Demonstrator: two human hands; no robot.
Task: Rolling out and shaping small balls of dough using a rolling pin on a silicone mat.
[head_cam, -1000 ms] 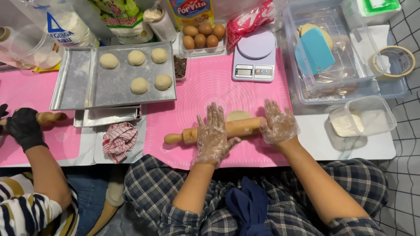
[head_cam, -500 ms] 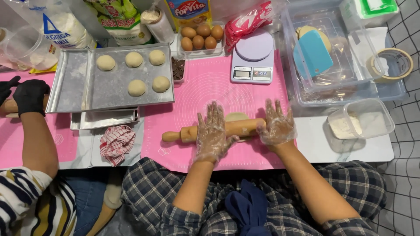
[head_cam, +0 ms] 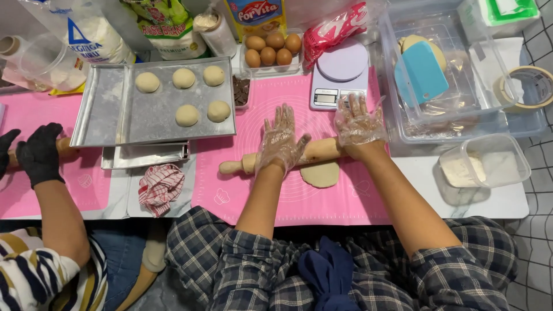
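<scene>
My left hand (head_cam: pixel 280 140) and my right hand (head_cam: pixel 358 122), both in clear plastic gloves, press flat with fingers spread on a wooden rolling pin (head_cam: pixel 319 151). The pin lies across a pink silicone mat (head_cam: pixel 253 190). A flattened piece of pale dough (head_cam: pixel 321 174) shows on the mat just on the near side of the pin. Neither hand grips anything; the palms rest on top of the pin.
A metal tray (head_cam: pixel 103 124) with several dough balls sits at left, a checked cloth (head_cam: pixel 159 186) below it. Eggs (head_cam: pixel 273 49), a white scale (head_cam: pixel 340 75), clear bins (head_cam: pixel 443 80), a flour tub (head_cam: pixel 484 161) surround the mat. A person's black-gloved hand (head_cam: pixel 39 158) holds another pin at far left.
Both my hands pushed the rolling pin away from me across the mat, uncovering the flattened dough on its near side. The other person's gloved hands shifted on their own pin.
</scene>
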